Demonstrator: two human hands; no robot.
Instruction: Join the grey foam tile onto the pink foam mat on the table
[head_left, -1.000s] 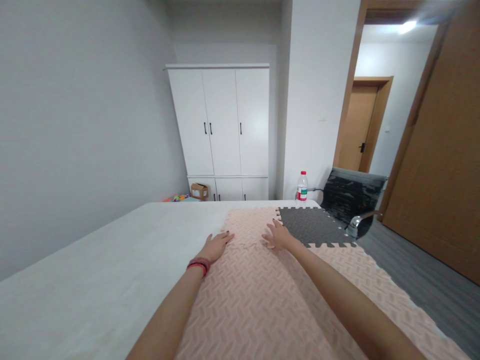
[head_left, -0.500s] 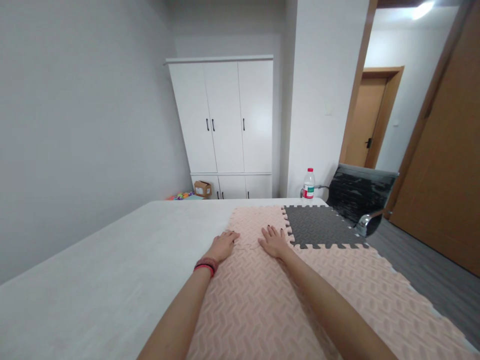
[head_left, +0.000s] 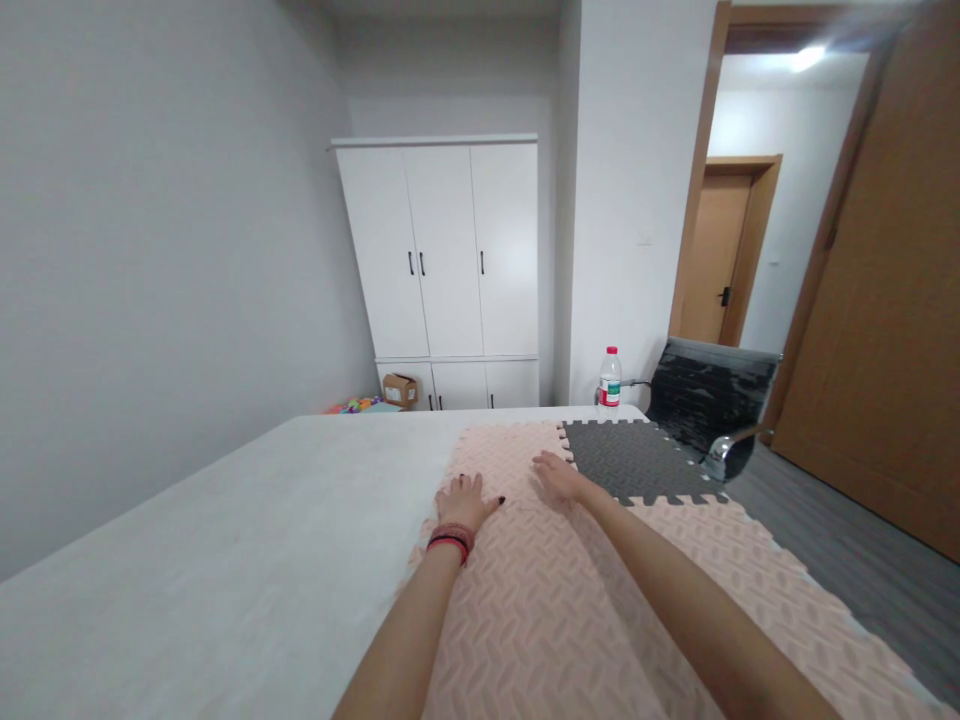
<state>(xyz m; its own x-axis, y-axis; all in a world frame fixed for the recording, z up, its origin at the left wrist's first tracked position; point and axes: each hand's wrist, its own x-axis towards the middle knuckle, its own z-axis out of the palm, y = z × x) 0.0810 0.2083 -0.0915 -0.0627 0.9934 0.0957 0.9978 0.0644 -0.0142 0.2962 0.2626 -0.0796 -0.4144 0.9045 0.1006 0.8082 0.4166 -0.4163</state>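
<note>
Pink foam puzzle mats (head_left: 555, 600) lie joined on a white bed surface (head_left: 247, 560). A dark grey foam mat (head_left: 634, 460) is locked into their far right corner. My left hand (head_left: 466, 498), with a red band at the wrist, rests flat on the pink mat near its left edge, fingers spread. My right hand (head_left: 559, 475) lies flat on the pink mat too, just left of the grey mat's toothed edge. Neither hand holds anything.
A plastic water bottle (head_left: 610, 378) stands at the far end of the bed. A black office chair (head_left: 712, 400) is beyond the right corner. White wardrobe (head_left: 442, 260), a cardboard box (head_left: 399, 389) and toys sit at the back; an open wooden door (head_left: 892, 300) is on the right.
My left hand has slid right and slightly nearer along the pink mat. My right hand has stayed by the grey mat's edge. The camera view shifted a little.
</note>
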